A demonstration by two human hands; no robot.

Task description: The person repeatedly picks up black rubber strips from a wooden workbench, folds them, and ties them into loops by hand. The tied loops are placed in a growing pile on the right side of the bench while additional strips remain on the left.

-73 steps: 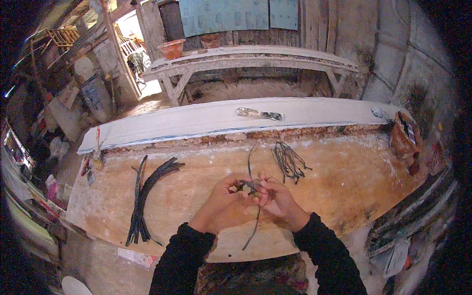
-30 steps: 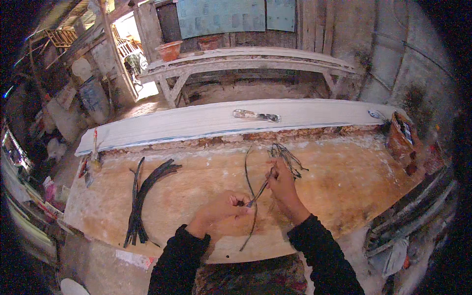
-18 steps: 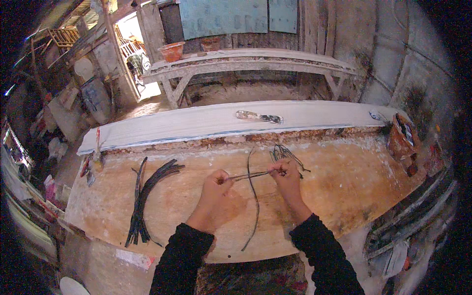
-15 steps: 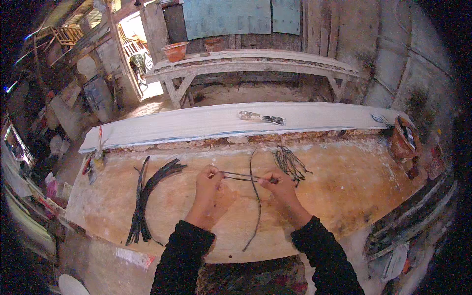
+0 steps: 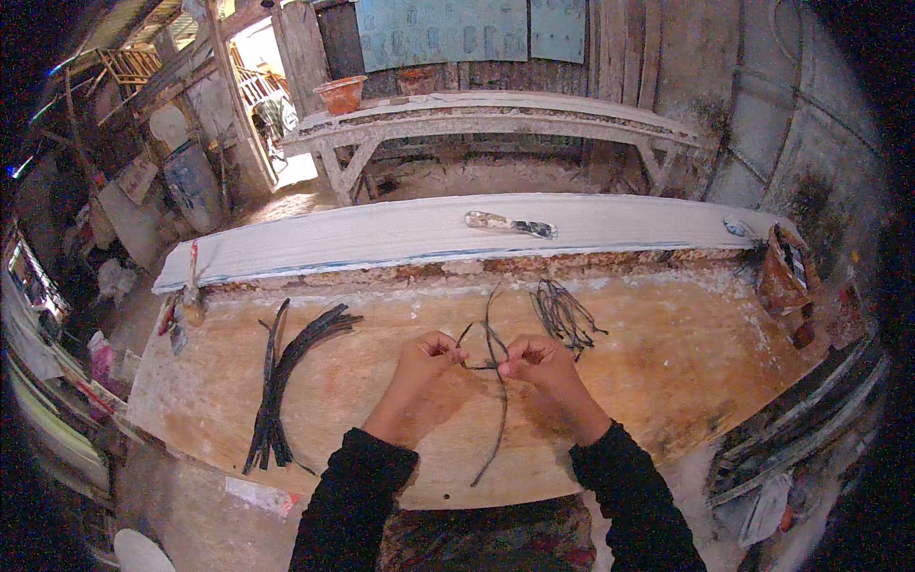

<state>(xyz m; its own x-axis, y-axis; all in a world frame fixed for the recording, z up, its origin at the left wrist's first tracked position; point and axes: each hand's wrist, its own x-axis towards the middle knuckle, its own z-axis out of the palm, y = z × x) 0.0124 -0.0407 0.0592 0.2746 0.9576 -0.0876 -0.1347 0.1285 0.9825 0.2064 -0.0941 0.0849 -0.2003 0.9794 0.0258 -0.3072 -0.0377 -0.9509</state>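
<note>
My left hand (image 5: pixel 427 370) and my right hand (image 5: pixel 545 372) are close together over the middle of the wooden board, each with its fingertips pinched. Between them runs a thin black strip (image 5: pixel 479 367), slack and bent, with a loop rising beside the left fingertips. Under it, another thin dark strip (image 5: pixel 502 419) lies lengthwise on the board. To the left rests a bundle of thicker black strips (image 5: pixel 276 400). Just beyond my right hand is a loose heap of thin dark strips (image 5: pixel 566 316), some of them looped.
A white plank (image 5: pixel 362 243) spans the board's (image 5: pixel 667 381) far edge, bearing a smeared scraper-like tool (image 5: pixel 510 225). A brown pot (image 5: pixel 783 272) stands at the right end, a brush (image 5: pixel 193 286) at the left. Behind, a long bench (image 5: pixel 496 124) carries an orange pot (image 5: pixel 341 95).
My hands have come closer together, the left moving right. The strip between them, stretched straight before, is now slack and bent into a loop.
</note>
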